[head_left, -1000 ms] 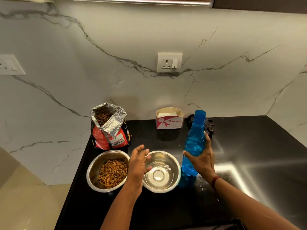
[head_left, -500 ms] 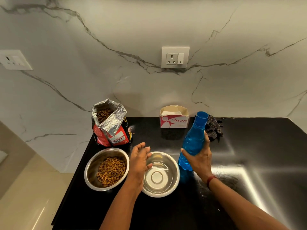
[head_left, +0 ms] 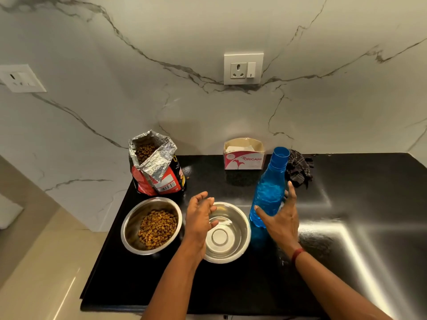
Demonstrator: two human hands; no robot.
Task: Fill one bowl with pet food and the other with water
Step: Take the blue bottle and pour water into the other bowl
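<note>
On the black countertop (head_left: 265, 285), just right of the steel water bowl (head_left: 227, 234), stands the blue bottle (head_left: 269, 192), upright, its long axis running straight up from the counter with the open neck at the top and no cap on it. The right hand (head_left: 280, 224) sits in front of and beside the bottle's lower body, fingers spread and loose; the thumb reaches across the near side and the fingertips (head_left: 291, 188) rise along the far right flank. Whether the palm actually presses the plastic I cannot tell from this angle, but nothing looks clamped. The bottle lies directly ahead of that hand, so the right is plainly the nearer one for any grip on it.

The left hand (head_left: 199, 215) hovers over the left rim of the water bowl, fingers slack and half curled, holding nothing. The bowl appears to hold a shallow layer of clear water, though the shine of the steel makes that hard to confirm. To its left, the food bowl (head_left: 151, 225) carries a heap of brown kibble (head_left: 158, 228), so by my reading the food half is done.

Behind the bowls, the opened pet food bag (head_left: 157, 167) shows a barcode sticker but no brand I can read. A small carton (head_left: 244, 158) against the wall reads "ORIGAMI". A dark checked cloth (head_left: 299, 169) lies behind the bottle.
</note>
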